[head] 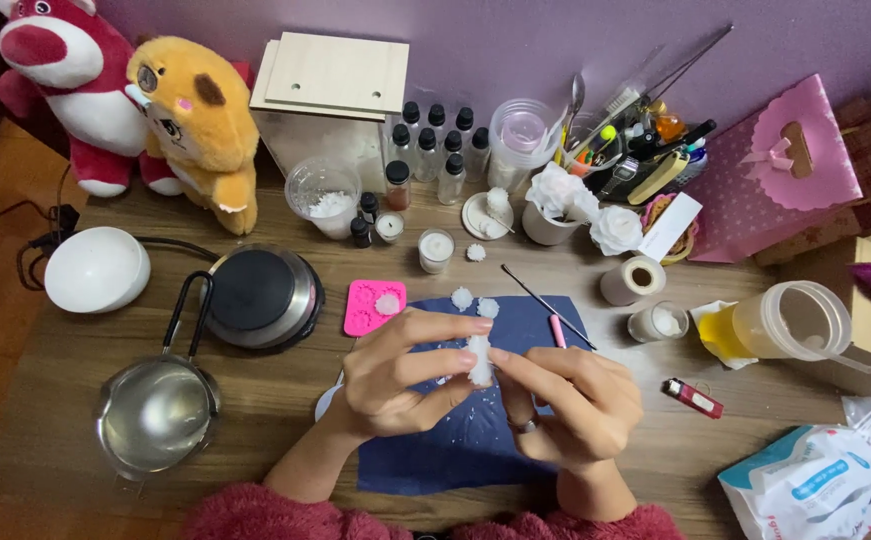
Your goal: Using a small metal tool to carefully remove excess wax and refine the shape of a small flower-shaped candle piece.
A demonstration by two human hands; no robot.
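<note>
Both hands meet over a dark blue mat point(455, 445) on the wooden table. My left hand point(400, 375) and my right hand point(575, 395) pinch the same small white wax flower point(479, 368) between their fingertips. My right hand wears a ring. Two more white wax flowers point(475, 302) lie on the mat's far edge. A pink silicone mould point(367, 312) with one white piece in it sits just left of the mat. A thin metal pick point(545, 305) with a pink handle lies on the mat's right side.
A steel pouring pot point(155, 410) and a small hot plate point(260, 295) stand at the left, a white dome point(95, 268) beyond them. Small candles, dark-capped bottles, a white-flower cup point(555, 205) and tool holders line the back. A red lighter point(693, 397), plastic jug point(790, 322) and bags lie right.
</note>
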